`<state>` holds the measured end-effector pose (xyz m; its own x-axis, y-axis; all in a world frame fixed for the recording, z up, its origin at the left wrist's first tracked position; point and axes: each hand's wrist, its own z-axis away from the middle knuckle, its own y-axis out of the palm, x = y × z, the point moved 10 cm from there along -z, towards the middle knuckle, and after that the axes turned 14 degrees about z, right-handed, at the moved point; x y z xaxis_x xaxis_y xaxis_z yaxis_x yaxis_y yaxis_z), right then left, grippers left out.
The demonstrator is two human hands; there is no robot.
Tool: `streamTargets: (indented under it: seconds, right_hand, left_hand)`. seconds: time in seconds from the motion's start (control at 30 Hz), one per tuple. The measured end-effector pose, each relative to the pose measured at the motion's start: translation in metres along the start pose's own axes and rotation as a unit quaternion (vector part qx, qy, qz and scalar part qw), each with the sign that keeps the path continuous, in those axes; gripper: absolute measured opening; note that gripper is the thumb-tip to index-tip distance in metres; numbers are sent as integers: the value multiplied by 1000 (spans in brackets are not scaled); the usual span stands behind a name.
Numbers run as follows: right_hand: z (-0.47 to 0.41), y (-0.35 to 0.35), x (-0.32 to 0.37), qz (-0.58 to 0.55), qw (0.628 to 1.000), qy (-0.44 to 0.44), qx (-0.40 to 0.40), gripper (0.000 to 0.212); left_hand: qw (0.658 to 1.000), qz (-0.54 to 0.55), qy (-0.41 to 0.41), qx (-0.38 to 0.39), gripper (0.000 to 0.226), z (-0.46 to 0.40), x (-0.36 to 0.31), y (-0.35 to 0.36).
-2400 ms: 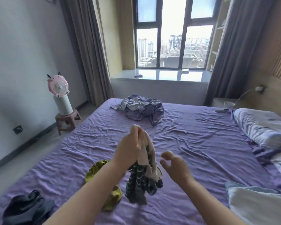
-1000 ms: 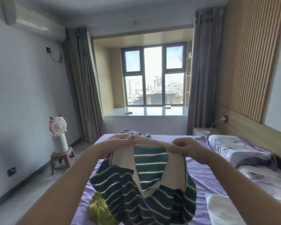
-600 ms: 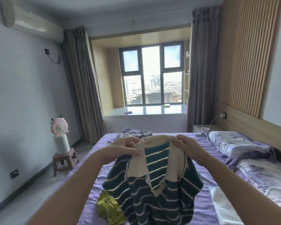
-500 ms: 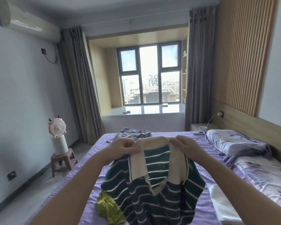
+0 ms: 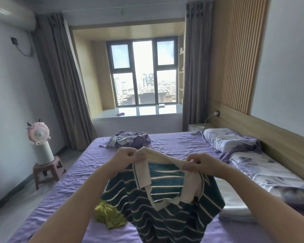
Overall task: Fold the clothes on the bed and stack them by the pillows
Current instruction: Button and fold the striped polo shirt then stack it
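A person holds a green striped polo shirt (image 5: pixel 167 199) up by its cream collar (image 5: pixel 158 156) above the purple bed (image 5: pixel 174 144), apparently to let it hang straight before folding. The left hand (image 5: pixel 125 158) pinches the collar's left end with curled fingers; the right hand (image 5: pixel 202 163) grips the right end, fingers closed on the cloth. A yellow-green garment (image 5: pixel 109 215) lies just beside the shirt's hem, a purple-grey heap (image 5: pixel 128 141) well beyond it, the pillows (image 5: pixel 230 141) to the shirt's right

Both hands, left (image 5: pixel 124 159) and right (image 5: pixel 199 163), raised forward, fingers pinching.
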<state>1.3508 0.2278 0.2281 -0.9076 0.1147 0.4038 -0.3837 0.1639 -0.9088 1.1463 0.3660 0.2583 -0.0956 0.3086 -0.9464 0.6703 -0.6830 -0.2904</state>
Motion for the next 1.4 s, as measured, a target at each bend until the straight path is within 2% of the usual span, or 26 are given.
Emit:
streamTargets:
  seconds: [0.13, 0.3, 0.4, 0.47, 0.53, 0.6, 0.73, 0.83, 0.93, 1.03, 1.17, 1.4]
  right_hand:
    - [17, 6, 5, -69, 996, 9, -55, 12]
    - [31, 4, 10, -167, 979, 12, -119, 20]
    - [37, -3, -1, -127, 974, 62, -176, 29]
    - [38, 5, 0, -21, 986, 66, -151, 32]
    - [40, 19, -2, 70, 990, 65, -105, 30]
    - [45, 29, -6, 96, 991, 67, -68, 28]
    - [61, 52, -19, 42, 996, 71, 31, 30]
    - [70, 74, -35, -40, 989, 91, 112, 34]
    - [63, 90, -51, -126, 977, 101, 142, 34]
    - [44, 109, -78, -128, 973, 123, 149, 34]
    - [24, 167, -126, -92, 970, 155, 165, 30]
    - [39, 308, -227, -117, 935, 257, 215, 33]
  left_hand:
    - [1000, 7, -5, 26, 17, 11, 9, 24]
    - [998, 13, -23, 49, 31, 25, 21, 46]
    - [996, 28, -54, 67, 34, 31, 31, 50]
    - [989, 28, -97, 106, 34, 36, 42, 56]
    - [974, 8, -139, 177, 29, 44, 55, 68]
    - [962, -18, -161, 222, 22, 51, 68, 76]
    - [946, -20, -194, 259, 22, 60, 94, 90]
    - [907, 1, -265, 326, 27, 72, 114, 108]
    - [878, 28, -309, 366, 35, 72, 130, 120]
    - [887, 24, -328, 325, 33, 50, 157, 124]
    - [909, -39, -341, 237, 25, 19, 228, 137]
    - [881, -52, -415, 221, 3, 18, 364, 197]
